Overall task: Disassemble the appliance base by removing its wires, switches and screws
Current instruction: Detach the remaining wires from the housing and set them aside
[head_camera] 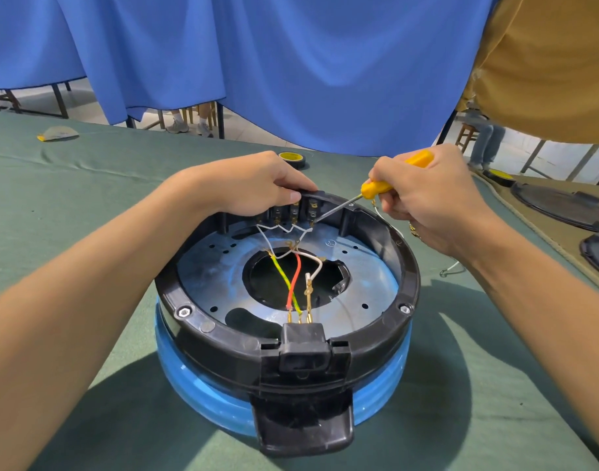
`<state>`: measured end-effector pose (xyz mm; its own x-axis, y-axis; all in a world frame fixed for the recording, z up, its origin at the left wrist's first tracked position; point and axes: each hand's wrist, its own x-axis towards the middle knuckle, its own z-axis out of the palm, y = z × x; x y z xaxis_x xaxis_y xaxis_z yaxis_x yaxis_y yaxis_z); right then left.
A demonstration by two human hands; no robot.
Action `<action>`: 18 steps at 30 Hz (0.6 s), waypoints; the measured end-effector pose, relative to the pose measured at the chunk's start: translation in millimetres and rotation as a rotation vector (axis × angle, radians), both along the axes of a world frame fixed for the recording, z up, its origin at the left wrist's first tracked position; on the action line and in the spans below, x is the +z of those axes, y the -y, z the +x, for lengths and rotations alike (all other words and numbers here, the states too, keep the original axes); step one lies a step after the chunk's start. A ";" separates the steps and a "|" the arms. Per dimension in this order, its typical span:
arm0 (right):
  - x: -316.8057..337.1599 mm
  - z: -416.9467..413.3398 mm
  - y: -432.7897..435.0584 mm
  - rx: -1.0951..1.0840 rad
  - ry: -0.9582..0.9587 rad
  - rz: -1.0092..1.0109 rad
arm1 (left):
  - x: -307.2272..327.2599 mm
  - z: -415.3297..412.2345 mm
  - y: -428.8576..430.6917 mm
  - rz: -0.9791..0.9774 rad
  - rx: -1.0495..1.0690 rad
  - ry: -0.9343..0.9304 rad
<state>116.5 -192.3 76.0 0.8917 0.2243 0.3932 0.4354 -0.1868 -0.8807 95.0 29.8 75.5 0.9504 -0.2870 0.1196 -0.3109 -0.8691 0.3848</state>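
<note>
No word, brand or number can be read anywhere. A faint small stamped mark [330, 242] sits on the metal plate [369, 266] inside the appliance base [223, 338], toward the base's far right side, but it is too small to make out.
</note>
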 end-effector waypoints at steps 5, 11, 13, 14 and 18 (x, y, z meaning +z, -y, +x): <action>-1.9 1.1 -0.5 -0.010 0.045 -0.006 | 0.5 -1.0 1.7 -0.021 0.002 -0.001; -2.4 2.0 0.0 -0.001 0.087 -0.056 | 0.6 -1.4 1.4 -0.030 -0.002 0.010; 0.1 1.5 -0.8 0.013 0.075 -0.055 | 0.2 -0.8 1.1 -0.033 -0.002 0.010; 0.9 1.4 -1.4 0.021 0.059 -0.047 | 0.0 -0.6 1.3 -0.033 -0.006 0.007; 0.7 1.6 -2.3 0.025 -0.004 0.006 | 0.3 -0.5 1.9 -0.032 -0.008 0.008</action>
